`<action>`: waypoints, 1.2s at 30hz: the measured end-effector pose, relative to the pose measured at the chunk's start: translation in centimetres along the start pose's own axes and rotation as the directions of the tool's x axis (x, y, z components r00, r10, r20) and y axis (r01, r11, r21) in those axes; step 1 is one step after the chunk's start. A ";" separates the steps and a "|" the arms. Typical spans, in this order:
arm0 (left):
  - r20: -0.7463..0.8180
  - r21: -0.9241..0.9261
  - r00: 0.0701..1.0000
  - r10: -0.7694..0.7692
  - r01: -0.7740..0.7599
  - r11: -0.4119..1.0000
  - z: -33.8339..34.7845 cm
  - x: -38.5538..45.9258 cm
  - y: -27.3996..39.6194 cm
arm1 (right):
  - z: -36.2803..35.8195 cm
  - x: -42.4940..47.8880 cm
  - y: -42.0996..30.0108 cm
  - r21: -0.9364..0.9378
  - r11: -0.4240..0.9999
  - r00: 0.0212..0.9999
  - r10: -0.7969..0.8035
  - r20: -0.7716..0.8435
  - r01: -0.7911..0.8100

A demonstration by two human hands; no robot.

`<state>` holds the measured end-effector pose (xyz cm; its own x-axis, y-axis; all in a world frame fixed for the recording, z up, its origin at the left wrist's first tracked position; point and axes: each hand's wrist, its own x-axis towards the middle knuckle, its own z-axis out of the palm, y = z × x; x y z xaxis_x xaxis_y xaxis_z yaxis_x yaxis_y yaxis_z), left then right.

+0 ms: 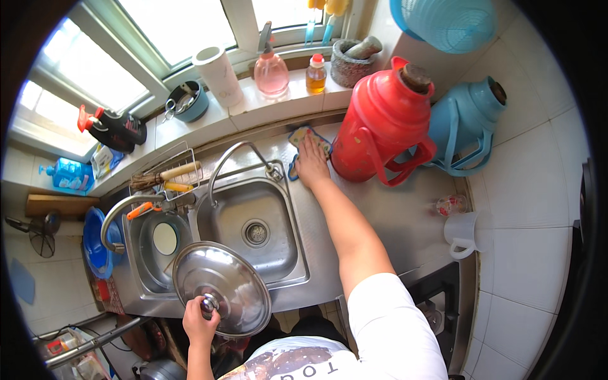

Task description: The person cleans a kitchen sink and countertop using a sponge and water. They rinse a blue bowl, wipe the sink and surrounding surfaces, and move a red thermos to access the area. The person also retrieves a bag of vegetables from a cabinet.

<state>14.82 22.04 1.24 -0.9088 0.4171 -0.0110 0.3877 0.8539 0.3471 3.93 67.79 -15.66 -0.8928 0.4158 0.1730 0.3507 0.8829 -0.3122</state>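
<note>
My left hand [199, 319] grips the knob of a round stainless steel pot lid [232, 285], which is tilted over the front edge of the double sink. At the back of the steel counter, my right hand [312, 161] lies on a patterned cloth [304, 134] with blue edging, fingers stretched forward over it. Part of the cloth is hidden under the palm. Just right of that hand stands a red thermos flask [380, 123] with a cork stopper. The larger sink basin [223, 213], with its drain in view, is between the lid and the cloth.
A blue thermos flask [468, 123] stands behind the red one. Two curved faucets [228, 156] arch over the basins. A white bowl [166, 239] sits in the small basin. A glass [451, 205] and white mug [460, 232] are at right, near the stove [434, 304].
</note>
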 end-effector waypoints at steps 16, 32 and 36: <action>0.008 -0.004 1.000 0.013 -0.012 1.000 -1.6 0.1 -7.8 | -13.9 -34.8 4.5 -0.076 0.964 0.934 0.264 0.242 -0.253; -0.078 0.161 0.984 -0.161 0.171 0.972 -8.3 -2.9 -25.5 | 0.2 -33.7 -23.6 -0.060 0.991 0.949 0.136 0.284 -0.124; -0.061 0.192 0.983 -0.172 0.181 0.965 -9.1 -3.0 -29.1 | 3.8 -32.2 -31.1 0.059 0.994 0.951 0.067 0.302 -0.089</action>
<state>4.85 -6.86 -0.33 -0.9696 0.2444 -0.0131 0.2396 0.9588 0.1529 20.73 26.12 -15.03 -0.9108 0.3890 -0.1381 0.4114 0.8281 -0.3807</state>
